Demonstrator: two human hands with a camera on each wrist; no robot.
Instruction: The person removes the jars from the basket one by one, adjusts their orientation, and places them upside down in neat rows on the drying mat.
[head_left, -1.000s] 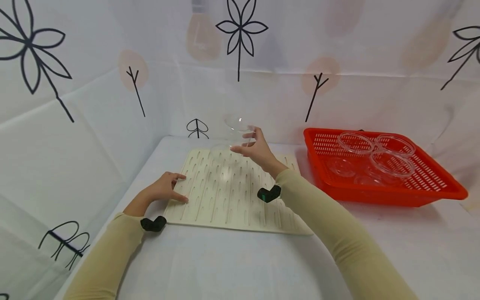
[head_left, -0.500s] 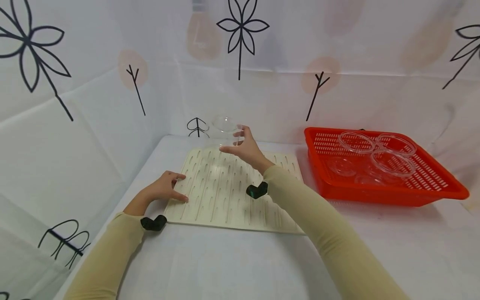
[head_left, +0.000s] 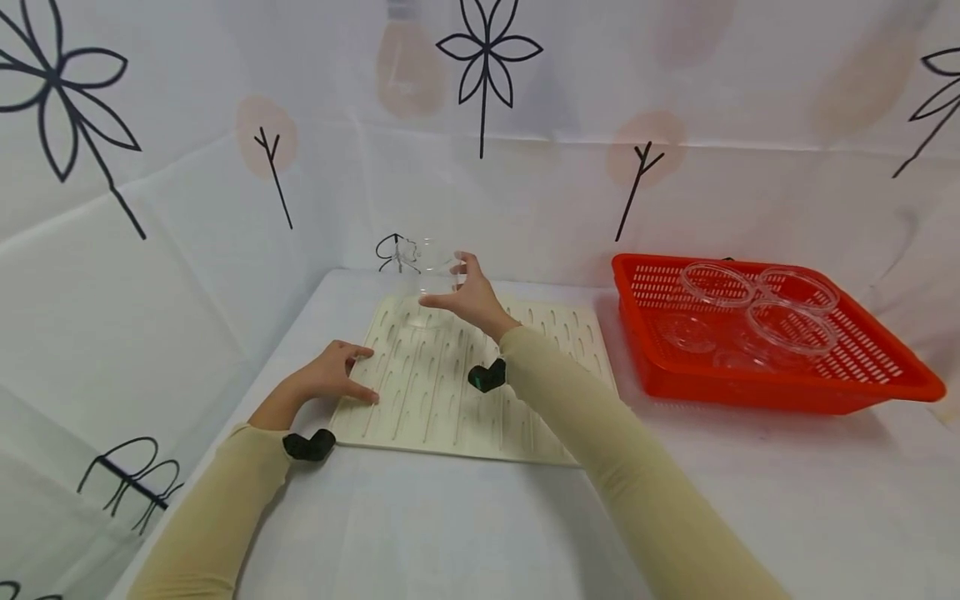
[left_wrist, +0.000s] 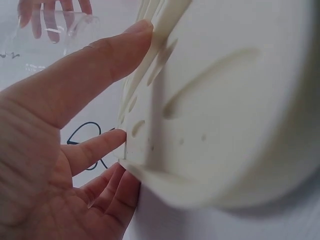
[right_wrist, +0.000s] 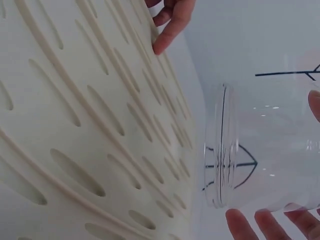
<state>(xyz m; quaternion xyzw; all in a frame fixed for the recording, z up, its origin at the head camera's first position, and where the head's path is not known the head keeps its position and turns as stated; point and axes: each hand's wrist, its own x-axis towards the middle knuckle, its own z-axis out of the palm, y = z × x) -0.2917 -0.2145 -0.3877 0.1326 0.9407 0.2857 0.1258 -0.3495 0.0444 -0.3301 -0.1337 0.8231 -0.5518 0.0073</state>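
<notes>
Nearest, the left hand point(head_left: 324, 377) spreads thumb and fingers, fairly straight, at the edge of a matte cream mat point(head_left: 420, 400), all slim oval hollows and raised ribs. Over right sits a slotted red basket point(head_left: 765, 393) of clear, round-rimmed vessels point(head_left: 791, 327). Above the mat's far part, the right hand point(head_left: 474, 298) curves round a glossy, see-through cylindrical jar point(right_wrist: 275, 150). Behind, a creased backdrop point(head_left: 555, 204) shows black line-drawn flowers.
</notes>
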